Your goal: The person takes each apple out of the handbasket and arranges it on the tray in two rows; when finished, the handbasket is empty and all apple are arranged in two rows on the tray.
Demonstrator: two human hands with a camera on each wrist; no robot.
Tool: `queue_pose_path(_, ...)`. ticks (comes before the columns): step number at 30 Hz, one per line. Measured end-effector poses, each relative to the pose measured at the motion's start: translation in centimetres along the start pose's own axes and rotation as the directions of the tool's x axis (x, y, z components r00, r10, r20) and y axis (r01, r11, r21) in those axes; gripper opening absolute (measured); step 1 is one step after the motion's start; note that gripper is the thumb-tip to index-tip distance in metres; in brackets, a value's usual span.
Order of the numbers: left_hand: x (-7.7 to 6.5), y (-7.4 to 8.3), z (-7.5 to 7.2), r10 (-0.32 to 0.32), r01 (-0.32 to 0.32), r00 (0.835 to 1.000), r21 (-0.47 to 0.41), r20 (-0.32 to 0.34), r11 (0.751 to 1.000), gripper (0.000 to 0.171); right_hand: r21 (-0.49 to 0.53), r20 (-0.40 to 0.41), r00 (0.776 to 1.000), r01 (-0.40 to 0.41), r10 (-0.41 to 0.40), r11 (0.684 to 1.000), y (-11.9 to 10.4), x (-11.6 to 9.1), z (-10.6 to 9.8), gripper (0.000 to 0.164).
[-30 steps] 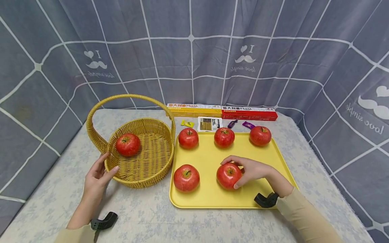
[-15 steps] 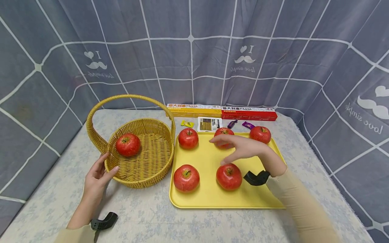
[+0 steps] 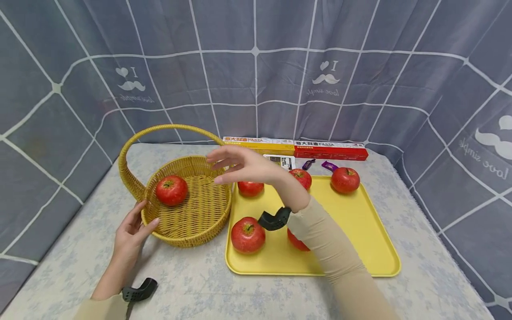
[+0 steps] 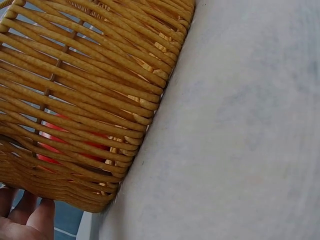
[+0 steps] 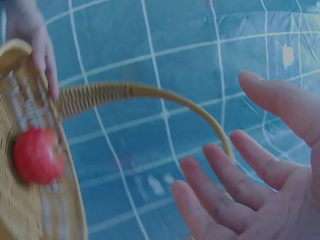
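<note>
A woven yellow basket with a tall arched handle stands on the left, one red apple inside it. My left hand holds its near-left rim, thumb over the inside; the left wrist view shows fingers at the weave. My right hand hovers above the basket's right rim, fingers spread and nothing in them, as the right wrist view also shows. On the yellow tray lie several more apples, among them a near-left apple. A near-middle apple is partly hidden by my right forearm.
Behind the tray stand a yellow pasta box and a red pasta box along the curtain. A flat printed packet and purple-wrapped candies lie before them. The basket's handle arches up beside my right hand.
My right hand has let go of the near-middle apple on the tray, risen, and moved left over the basket's right side. The left hand stays at the rim.
</note>
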State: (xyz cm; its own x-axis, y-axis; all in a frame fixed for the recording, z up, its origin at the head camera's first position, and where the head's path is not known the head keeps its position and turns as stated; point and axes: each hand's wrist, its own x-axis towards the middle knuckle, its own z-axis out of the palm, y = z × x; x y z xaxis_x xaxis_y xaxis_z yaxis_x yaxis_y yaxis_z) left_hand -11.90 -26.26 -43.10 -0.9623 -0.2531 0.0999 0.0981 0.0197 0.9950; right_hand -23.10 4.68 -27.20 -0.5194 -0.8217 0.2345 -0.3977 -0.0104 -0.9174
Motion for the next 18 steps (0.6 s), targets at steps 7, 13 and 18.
queue_pose_path(7, -0.1, 0.1, -0.1, -0.004, 0.004, 1.000, 0.015, 0.011, 1.000, 0.068, 0.129, -0.064, 0.996, -0.047, 0.056, 0.990, 1.8, 4.5, 3.6, 0.047)
queue_pose_path(13, -0.1, 0.2, -0.2, -0.009, 0.009, 1.000, 0.022, 0.010, 1.000, 0.068, 0.179, -0.175, 0.973, -0.119, 0.151, 0.977, 3.8, 7.0, 6.3, 0.046)
queue_pose_path(18, -0.1, 0.2, -0.2, -0.009, 0.009, 1.000, 0.023, 0.016, 1.000, 0.068, 0.140, -0.249, 0.943, -0.188, 0.218, 0.972, 5.9, 8.6, 7.9, 0.048)
